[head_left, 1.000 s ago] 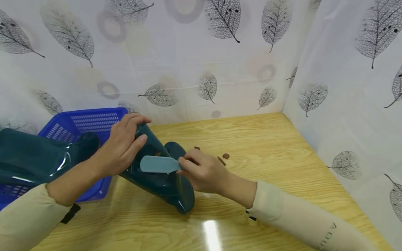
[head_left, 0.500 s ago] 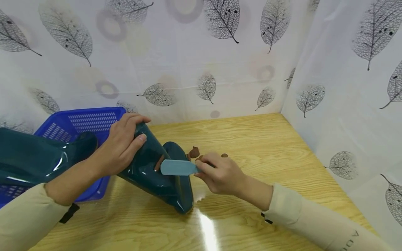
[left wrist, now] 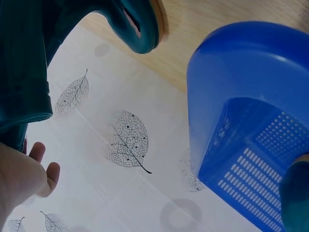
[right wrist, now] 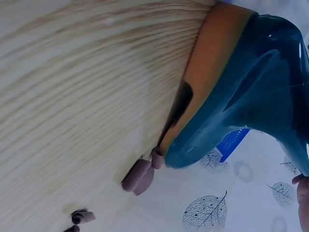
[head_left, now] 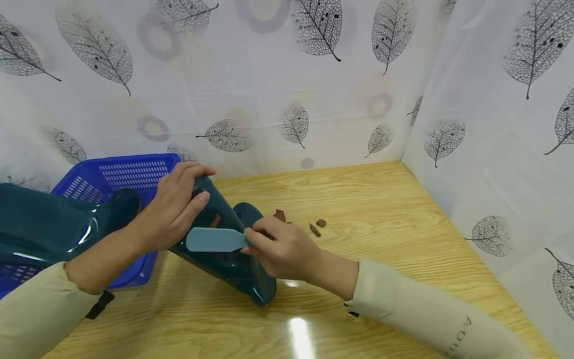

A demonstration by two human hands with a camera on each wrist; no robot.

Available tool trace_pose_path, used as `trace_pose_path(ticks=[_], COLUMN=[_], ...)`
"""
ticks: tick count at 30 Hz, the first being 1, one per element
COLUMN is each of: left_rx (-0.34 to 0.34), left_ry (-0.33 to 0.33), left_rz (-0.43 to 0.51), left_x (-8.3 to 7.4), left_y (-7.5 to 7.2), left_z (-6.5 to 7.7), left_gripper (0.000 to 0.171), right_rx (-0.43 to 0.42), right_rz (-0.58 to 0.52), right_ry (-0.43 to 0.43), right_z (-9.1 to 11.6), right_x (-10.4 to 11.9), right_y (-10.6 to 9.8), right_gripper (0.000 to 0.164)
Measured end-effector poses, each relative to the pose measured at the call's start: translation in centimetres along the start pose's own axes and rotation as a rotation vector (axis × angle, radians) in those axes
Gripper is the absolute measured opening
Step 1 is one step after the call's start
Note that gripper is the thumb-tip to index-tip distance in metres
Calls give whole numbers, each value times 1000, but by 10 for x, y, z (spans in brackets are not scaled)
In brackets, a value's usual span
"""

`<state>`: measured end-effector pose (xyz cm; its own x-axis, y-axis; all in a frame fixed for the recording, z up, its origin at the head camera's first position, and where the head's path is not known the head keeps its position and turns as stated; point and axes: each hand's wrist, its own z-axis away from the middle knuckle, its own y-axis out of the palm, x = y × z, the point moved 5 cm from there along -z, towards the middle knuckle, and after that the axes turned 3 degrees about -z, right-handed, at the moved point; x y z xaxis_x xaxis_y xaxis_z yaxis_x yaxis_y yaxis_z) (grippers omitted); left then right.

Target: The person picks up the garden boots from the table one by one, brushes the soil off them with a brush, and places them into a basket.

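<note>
Watching remotely, I see the left hand (head_left: 172, 209) curled over the top of the green boot (head_left: 226, 265), on the table (head_left: 179, 329) just beside the blue basket (head_left: 121, 160), while the right hand (head_left: 283, 248) pinches a flat blue tool (head_left: 215, 240) in front of it. If that tool pushes hard, I suspect the one-handed hold could let the glossy boot skid into the brown flakes (head_left: 280, 215).

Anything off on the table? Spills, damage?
Yes: loose brown bits are scattered on the table beside the dark green boot, standing out as debris on the pale wood. A brownish mark on the boot may be only a reflection. No clear damage visible.
</note>
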<state>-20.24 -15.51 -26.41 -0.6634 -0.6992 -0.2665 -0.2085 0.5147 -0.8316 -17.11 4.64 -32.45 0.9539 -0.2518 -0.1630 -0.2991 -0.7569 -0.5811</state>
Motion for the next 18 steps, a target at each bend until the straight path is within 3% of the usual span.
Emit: trace_pose_path(ticks=[6,18], left_rx=[4,3], left_ry=[-4,-8], left_rz=[4,14], left_x=[1,2], left_y=[-1,0], left_z=[1,2], left_gripper=[38,38], right_rx=[29,63], right_rz=[22,50], right_ry=[15,52], right_z=[0,34], right_x=[-3,-14], right_y=[0,-26], right_gripper=[29,26])
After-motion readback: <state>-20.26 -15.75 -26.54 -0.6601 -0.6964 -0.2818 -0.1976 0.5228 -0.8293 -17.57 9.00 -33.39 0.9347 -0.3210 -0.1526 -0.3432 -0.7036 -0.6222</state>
